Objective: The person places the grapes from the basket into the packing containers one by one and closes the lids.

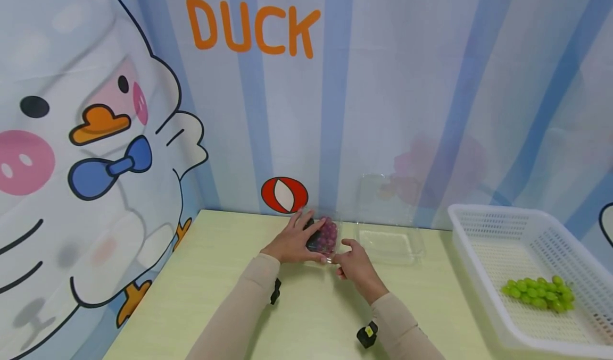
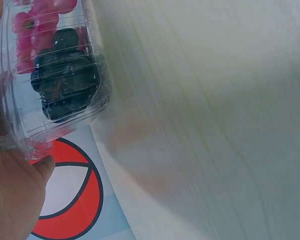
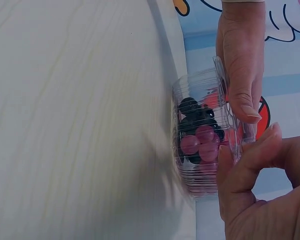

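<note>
The clear clamshell container [image 3: 202,189] stands on the tabletop [image 1: 287,307] near the backdrop [image 1: 407,57], between the two hands. It holds pink grapes [image 1: 328,233] and black grapes [image 2: 70,80].

Left hand [image 1: 292,243]: fingers straight and spread over the container, thumb at its near edge. In the head view this hand covers most of the black grapes. In the left wrist view the container is cut off at the upper left; the grapes show through the ribbed wall, and most of the fingers are out of sight.

Right hand [image 1: 356,269]: thumb and a finger bent nearly together at the container rim. The right wrist view shows the rim running in between them, pinched; the head view shows only a fingertip at the near right corner. Clear plastic and overlapping fingers make it impossible to tell whether the lid is latched.

Only the head view shows the second clamshell container [image 1: 387,240], open, its lid upright and faint against the backdrop, and the white basket [image 1: 507,211] with green grapes [image 1: 541,293]. The basket is cut off at the right edge.
</note>
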`<state>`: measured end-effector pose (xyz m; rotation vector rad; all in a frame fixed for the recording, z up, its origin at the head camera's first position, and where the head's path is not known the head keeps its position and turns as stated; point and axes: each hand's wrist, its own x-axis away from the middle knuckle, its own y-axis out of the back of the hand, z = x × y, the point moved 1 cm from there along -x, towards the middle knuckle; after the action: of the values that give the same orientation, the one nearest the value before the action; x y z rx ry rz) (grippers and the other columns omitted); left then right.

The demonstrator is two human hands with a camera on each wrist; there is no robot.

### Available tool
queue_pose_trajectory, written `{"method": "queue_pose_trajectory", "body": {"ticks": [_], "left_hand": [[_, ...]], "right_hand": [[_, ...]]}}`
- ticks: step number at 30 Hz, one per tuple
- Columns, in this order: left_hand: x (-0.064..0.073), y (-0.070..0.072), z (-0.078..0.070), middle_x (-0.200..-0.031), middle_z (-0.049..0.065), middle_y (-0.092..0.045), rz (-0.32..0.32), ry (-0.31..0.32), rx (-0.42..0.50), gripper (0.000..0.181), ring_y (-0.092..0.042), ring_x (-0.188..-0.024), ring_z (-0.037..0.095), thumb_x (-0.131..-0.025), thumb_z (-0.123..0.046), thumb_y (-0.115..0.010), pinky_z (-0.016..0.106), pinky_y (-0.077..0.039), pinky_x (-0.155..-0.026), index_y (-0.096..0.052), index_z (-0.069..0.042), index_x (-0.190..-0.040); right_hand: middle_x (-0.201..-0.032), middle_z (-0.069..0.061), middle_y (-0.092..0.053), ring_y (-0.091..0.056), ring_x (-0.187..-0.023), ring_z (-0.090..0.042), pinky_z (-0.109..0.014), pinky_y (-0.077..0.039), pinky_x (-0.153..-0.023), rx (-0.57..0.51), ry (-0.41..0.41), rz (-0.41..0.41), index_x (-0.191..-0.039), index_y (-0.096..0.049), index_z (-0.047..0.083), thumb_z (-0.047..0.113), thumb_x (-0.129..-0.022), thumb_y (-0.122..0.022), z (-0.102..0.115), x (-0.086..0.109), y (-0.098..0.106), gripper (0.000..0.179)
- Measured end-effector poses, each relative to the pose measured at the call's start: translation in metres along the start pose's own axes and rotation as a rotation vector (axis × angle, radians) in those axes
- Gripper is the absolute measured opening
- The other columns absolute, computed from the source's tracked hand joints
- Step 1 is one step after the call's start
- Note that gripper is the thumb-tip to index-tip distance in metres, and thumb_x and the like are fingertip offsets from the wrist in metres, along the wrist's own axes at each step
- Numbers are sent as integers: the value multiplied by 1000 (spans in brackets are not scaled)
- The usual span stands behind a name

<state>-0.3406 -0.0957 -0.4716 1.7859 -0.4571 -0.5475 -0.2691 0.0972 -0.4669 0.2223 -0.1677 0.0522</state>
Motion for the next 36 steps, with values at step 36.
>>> {"method": "queue_pose_trajectory", "body": {"ticks": [36], "left_hand": [[-1,-2,0,-170,10,-13,-8,14,-8,105,-6,-156,43,-79,-72,-71,60,-33,-116,-26,-29,-163]], "right_hand": [[-97,-14,-75,-52,-55,-11,-30,-50,-60,7,8,13,-153,-35,-1,10,-95,-63,-3,-3,4,65]]}}
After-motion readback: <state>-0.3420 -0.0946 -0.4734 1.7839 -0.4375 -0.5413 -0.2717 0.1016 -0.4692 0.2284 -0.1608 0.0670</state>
